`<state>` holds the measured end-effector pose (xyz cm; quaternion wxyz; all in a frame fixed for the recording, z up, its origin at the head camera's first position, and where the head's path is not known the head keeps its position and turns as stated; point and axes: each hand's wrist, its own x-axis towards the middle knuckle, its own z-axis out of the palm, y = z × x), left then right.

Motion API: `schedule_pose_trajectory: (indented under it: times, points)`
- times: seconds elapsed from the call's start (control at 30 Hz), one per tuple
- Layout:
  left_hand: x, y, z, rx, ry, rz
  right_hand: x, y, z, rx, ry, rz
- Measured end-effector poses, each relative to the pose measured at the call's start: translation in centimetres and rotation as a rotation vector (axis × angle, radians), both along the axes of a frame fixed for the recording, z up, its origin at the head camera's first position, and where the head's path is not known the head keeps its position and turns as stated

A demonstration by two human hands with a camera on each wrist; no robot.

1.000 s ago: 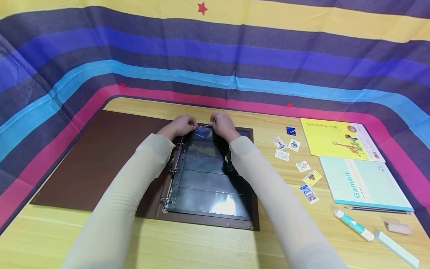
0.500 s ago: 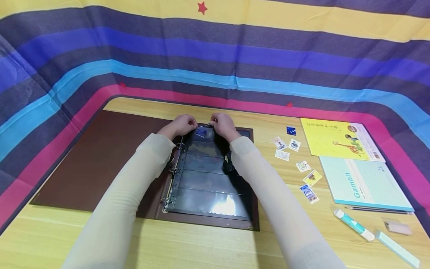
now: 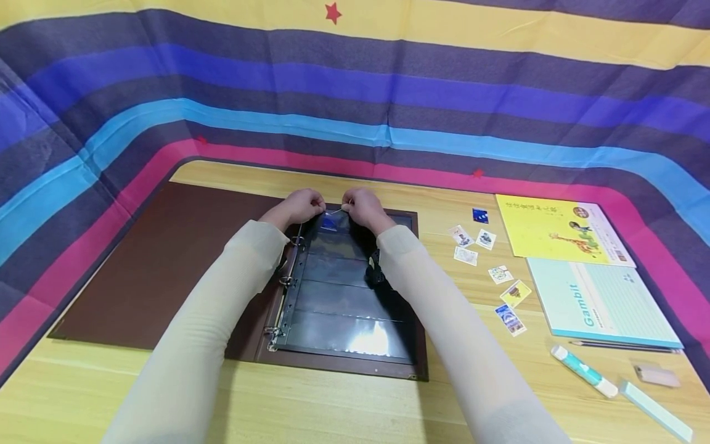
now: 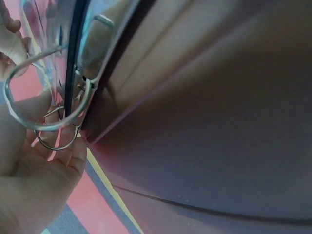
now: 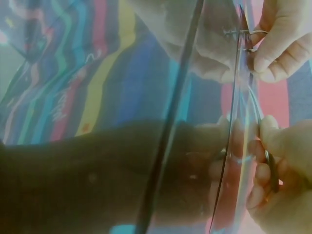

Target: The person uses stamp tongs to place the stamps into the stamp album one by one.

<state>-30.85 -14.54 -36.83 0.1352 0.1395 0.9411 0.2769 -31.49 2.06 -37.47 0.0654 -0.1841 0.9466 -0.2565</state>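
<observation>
A brown ring-binder album (image 3: 166, 259) lies open on the table, with a page of clear pockets (image 3: 349, 299) over a dark backing. At the page's top left corner, my left hand (image 3: 299, 207) pinches the clear pocket edge, close by the metal rings (image 4: 46, 90). My right hand (image 3: 364, 206) grips slim metal tweezers (image 5: 258, 114) at the top pocket's mouth. A small blue stamp (image 3: 329, 222) shows behind the clear film of that pocket. Whether the tweezer tips touch it, I cannot tell.
Several loose stamps (image 3: 501, 274) lie right of the album. Beyond them are a yellow booklet (image 3: 554, 231), a light blue notebook (image 3: 601, 302), pencils (image 3: 621, 346), a white-and-teal tube (image 3: 583, 371), a pale bar (image 3: 654, 410) and a small clear-and-grey item (image 3: 657, 375). A striped cloth (image 3: 355, 80) hangs behind.
My right hand has shifted slightly left with the tweezers. The blue stamp has moved a little down and left inside the top pocket. My left hand stays in place.
</observation>
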Motion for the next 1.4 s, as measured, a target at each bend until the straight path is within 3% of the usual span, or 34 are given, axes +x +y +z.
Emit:
schedule_pose_trajectory:
  times: [0.1,0.23,0.43,0.6,0.73,0.97,1.13,1.4]
  points:
    - [-0.1,0.1,0.0,-0.002,-0.003,-0.003,0.1,0.1,0.1,-0.003,-0.016,0.006]
    - [0.0,0.3,0.0,-0.008,-0.007,-0.010,0.2,0.8,0.6,-0.017,-0.029,-0.058]
    - [0.1,-0.1,-0.2,-0.012,0.005,-0.033,0.9,3.6,3.4,-0.081,0.068,-0.117]
    - [0.0,-0.4,-0.3,-0.009,0.014,-0.052,3.2,7.7,6.4,-0.164,0.158,-0.089]
    - [-0.2,-0.7,-0.4,-0.002,0.024,-0.055,5.8,11.5,7.3,-0.189,0.199,-0.054]
    - [0.0,-1.2,-0.2,-0.010,0.044,-0.059,10.8,17.8,5.4,-0.086,0.197,-0.025]
    - [0.0,-1.1,-0.2,-0.005,0.042,-0.050,14.0,22.3,3.3,0.064,0.166,-0.085]
    - [-0.2,-0.9,-0.4,-0.005,0.039,-0.047,16.8,27.4,1.8,0.210,0.135,-0.205]
